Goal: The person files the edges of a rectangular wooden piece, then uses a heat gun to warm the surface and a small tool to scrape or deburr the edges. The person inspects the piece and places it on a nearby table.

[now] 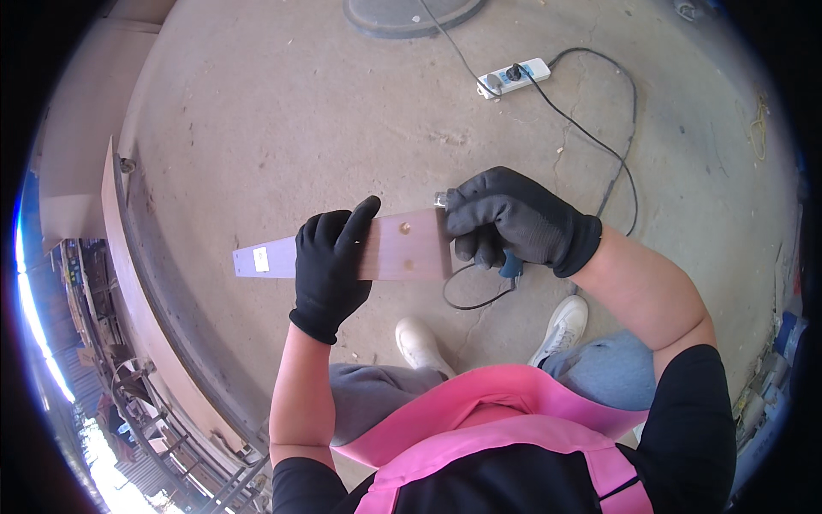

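Observation:
My left hand (332, 261), in a black glove, is closed around a long, tapered brown wooden board (402, 248). The board lies crosswise in front of me, its wide end to the right. Two round holes or marks show near that end, and a white label (260, 259) is stuck near the narrow left end. Beside the wide end, my gloved right hand (514, 218) is closed in a pinch. A small shiny metal piece (442, 199) pokes out from its fingertips at the board's upper right corner; its exact kind is unclear.
Partly under my right hand, a blue corded tool (511, 265) rests low, its black cable looping over the floor. Farther off lies a white power strip (522, 77) with plugs in it. A round grey base (411, 15) stands at the top. A long curved panel (145, 283) runs along the left.

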Available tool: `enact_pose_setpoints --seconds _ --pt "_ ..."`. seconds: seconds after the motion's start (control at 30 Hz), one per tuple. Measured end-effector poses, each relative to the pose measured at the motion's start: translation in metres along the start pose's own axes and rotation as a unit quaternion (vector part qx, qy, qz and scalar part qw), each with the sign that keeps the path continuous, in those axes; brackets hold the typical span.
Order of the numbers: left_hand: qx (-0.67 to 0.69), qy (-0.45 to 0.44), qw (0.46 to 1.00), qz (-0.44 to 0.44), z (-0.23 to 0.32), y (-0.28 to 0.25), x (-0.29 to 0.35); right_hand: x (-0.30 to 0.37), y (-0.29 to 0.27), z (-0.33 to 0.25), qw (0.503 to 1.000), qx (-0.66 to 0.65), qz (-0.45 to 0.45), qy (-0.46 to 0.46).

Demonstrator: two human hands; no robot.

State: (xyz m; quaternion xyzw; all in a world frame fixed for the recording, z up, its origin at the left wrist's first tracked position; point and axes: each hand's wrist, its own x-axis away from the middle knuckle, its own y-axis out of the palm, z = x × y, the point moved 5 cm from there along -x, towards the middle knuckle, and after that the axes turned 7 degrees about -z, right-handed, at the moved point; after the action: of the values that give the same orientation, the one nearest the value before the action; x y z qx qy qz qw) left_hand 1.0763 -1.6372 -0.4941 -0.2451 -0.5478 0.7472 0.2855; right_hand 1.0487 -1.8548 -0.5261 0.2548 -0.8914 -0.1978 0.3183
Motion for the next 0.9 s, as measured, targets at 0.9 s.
enact_pose_setpoints --seconds 0.9 --pt "0.076 0.019 0.997 0.004 0.006 0.006 0.002 0.019 0.019 0.01 0.993 -0.094 -0.037 -0.066"
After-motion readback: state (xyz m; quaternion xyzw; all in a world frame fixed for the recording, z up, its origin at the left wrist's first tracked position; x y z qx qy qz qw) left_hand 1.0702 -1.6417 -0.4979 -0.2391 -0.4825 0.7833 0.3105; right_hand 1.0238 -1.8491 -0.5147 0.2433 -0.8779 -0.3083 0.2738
